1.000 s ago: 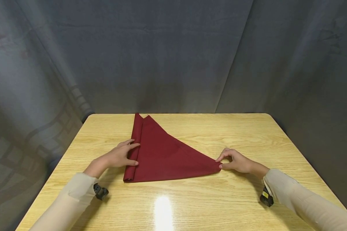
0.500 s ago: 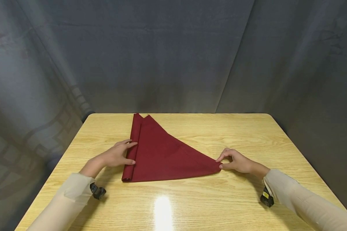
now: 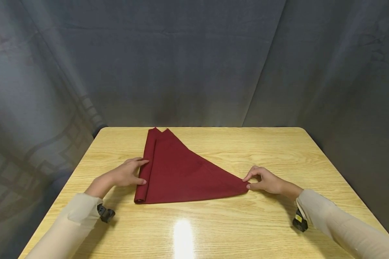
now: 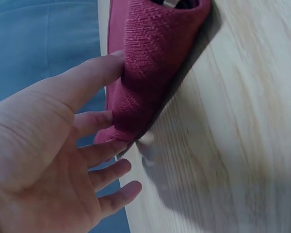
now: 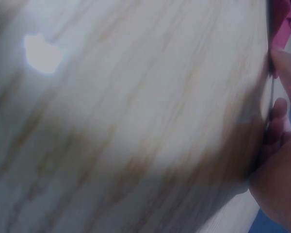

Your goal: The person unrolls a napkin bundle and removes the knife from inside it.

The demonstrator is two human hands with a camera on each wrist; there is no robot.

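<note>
Both hands (image 3: 126, 174) apparently hold the red napkin (image 3: 181, 172).

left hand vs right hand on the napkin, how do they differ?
The left hand rests nearly straight fingers against the rolled edge of the red napkin; the right hand pinches its pointed corner between thumb and finger. The left hand meets a thick roll, the right hand a flat tip. Both touch the napkin.

napkin (image 3: 181, 172) | dark red cloth | triangle, left edge rolled | flat on table centre
</note>
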